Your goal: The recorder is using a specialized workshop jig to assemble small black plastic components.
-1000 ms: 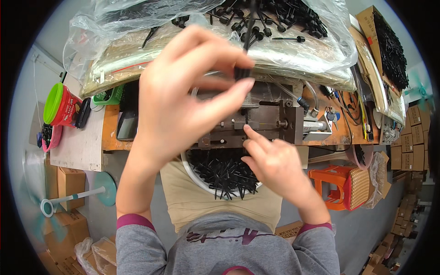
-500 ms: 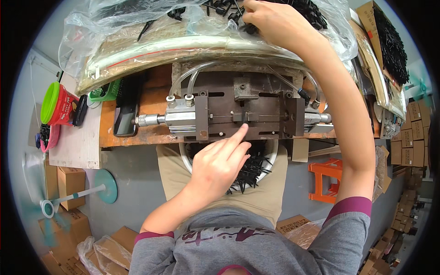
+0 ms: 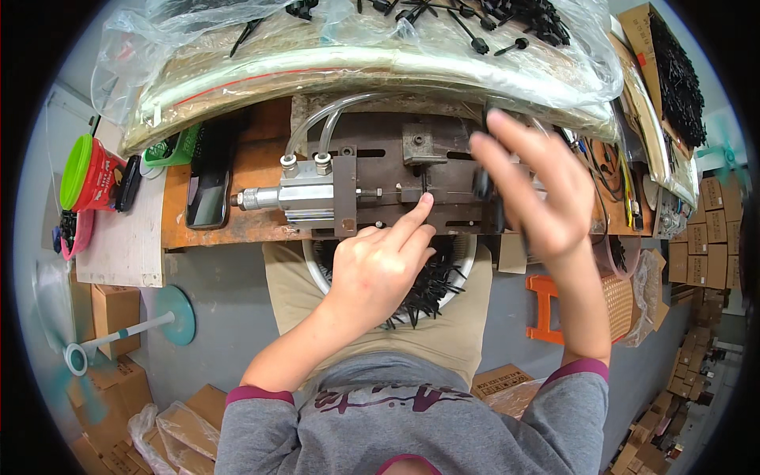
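Note:
My left hand (image 3: 380, 265) reaches to the middle of a metal clamping fixture (image 3: 346, 198), its index finger stretched out. That fingertip rests at a small dark block (image 3: 412, 194) where a thin black part stands. Further right, my right hand (image 3: 546, 190) is smeared by motion above the fixture's right side, hiding the cylinder there. By its fingers shows a blurred black plastic piece (image 3: 481, 184) with a thin stem, which it appears to hold. A silver air cylinder (image 3: 309, 199) with two clear hoses (image 3: 328, 127) sits at the fixture's left.
Loose black plastic pieces (image 3: 538, 20) lie on clear plastic sheeting (image 3: 237, 75) behind the fixture. A white tub (image 3: 317, 269) of similar pieces sits between the knees. A phone (image 3: 207, 198) and red bucket (image 3: 99, 170) are at left, an orange stool (image 3: 542, 309) at lower right.
My right hand has come back from the pile on the sheeting toward the fixture, with a black piece by its fingers. The left hand stays at the block; a rod at the left cylinder has shifted.

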Available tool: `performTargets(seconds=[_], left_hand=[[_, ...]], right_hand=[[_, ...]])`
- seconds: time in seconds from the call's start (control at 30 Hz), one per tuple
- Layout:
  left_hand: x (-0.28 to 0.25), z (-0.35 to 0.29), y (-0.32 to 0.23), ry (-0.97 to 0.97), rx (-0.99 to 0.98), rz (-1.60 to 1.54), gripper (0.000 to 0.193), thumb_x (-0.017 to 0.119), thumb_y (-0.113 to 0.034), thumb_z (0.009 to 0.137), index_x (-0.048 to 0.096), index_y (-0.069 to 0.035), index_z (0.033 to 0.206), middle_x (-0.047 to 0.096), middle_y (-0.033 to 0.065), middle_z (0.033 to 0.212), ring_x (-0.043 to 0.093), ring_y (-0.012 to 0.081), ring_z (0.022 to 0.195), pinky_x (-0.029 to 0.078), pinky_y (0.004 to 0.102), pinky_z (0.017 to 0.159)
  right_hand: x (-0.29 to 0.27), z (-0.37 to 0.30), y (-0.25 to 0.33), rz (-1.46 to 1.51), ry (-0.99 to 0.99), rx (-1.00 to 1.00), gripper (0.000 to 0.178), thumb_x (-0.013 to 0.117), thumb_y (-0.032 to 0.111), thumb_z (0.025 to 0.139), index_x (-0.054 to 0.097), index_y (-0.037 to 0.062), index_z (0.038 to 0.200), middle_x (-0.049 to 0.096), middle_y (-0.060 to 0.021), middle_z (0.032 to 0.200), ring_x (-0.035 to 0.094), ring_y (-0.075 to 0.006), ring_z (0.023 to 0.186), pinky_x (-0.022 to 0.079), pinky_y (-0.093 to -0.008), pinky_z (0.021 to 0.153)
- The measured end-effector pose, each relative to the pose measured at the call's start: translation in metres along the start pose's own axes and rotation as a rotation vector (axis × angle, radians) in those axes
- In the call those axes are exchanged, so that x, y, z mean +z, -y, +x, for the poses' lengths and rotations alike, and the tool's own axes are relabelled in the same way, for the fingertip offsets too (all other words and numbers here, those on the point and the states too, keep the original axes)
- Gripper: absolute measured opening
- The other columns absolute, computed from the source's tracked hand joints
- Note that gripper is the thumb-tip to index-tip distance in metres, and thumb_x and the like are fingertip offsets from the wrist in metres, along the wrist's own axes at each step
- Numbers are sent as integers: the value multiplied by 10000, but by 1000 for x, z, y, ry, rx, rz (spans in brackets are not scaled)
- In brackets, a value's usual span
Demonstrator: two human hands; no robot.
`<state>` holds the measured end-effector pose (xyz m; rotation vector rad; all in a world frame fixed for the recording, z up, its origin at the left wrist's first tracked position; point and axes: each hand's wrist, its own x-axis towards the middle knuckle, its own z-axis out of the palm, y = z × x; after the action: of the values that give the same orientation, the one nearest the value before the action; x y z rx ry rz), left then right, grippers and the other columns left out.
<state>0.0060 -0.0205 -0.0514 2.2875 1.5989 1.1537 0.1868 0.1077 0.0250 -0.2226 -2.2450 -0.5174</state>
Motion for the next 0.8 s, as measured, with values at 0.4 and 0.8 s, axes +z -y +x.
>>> performTargets(seconds=[0.4, 0.8], left_hand=[[-15, -9, -10, -154, -38, -262, 320, 829, -30, 737, 707, -16, 1033, 703, 102, 1027, 692, 226, 791, 572, 320, 666], [10, -4, 3, -9, 32, 141, 265, 837, -130, 714, 732, -59, 946, 706, 101, 1286, 701, 197, 701, 552, 299, 651]], right_hand=[[-12, -35, 53, 170, 85, 291, 365, 732, -3, 675, 759, -49, 1036, 712, -158, 1020, 684, -261, 857, 573, -345, 716], [-35, -35, 60, 1190, -17, 1517, 104, 700, 75, 968, 689, -20, 1009, 694, -66, 886, 626, -86, 629, 497, -206, 567]])
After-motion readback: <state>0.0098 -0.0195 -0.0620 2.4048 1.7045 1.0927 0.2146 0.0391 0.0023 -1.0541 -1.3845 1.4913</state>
